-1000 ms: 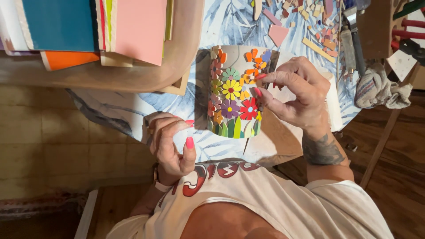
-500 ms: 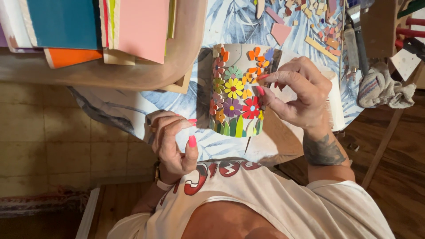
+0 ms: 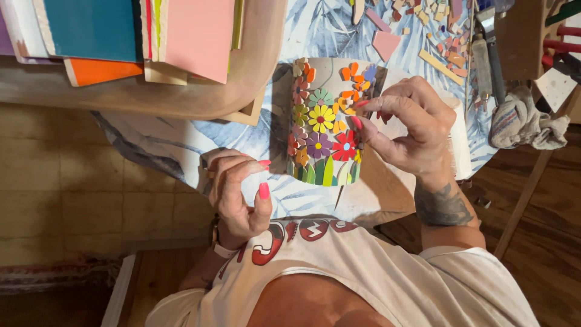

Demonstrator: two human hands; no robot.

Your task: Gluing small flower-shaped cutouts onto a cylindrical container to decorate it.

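Centre of the frame: a pot (image 3: 325,121) covered in coloured tile flowers lies on a leaf-patterned cloth (image 3: 242,136) over the tabletop. The right hand (image 3: 407,128) is at the pot's right side, thumb and forefinger pinched narrow against the red and orange flowers; whether a tile piece sits between the fingers cannot be told. The left hand (image 3: 237,194), at lower centre-left, is just beside the pot's lower left edge, fingers loosely curled, holding nothing visible; contact with the pot cannot be confirmed.

Upper left: a stack of coloured tiles (image 3: 130,36), blue, orange and pink, rests on a curved wooden board (image 3: 181,100). Upper right: loose tile fragments (image 3: 433,27) scattered on the cloth. Right edge: a crumpled rag (image 3: 523,121) beside a metal tool (image 3: 487,45).
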